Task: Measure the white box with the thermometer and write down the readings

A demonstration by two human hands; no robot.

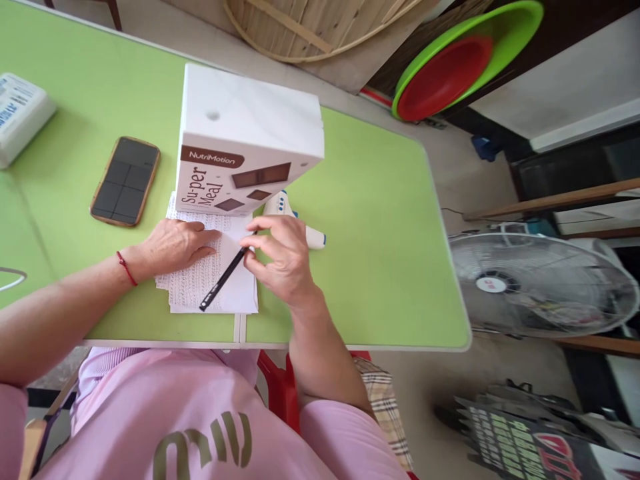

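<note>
A black pen [223,279] is pinched between the thumb and fingertips of my right hand [281,257], its long end slanting down to the left over the paper. Several sheets of paper [240,293], covered in small rows of handwriting on the left part, lie near the table's front edge. My left hand [180,247] rests on them, open, with the index finger and thumb stretched out and apart. Right behind the sheets stands a white "NutriMotion Super Meal" box [250,153], which hides their far end. A white and blue object [314,238] is partly hidden behind my right hand.
On the green table [380,253], a smartphone [125,180] lies left of the box. A white packet [23,113] and a white cable [13,279] are at the left edge. Off the table's right end stands a fan [545,283]; green and red basins [445,77] are behind.
</note>
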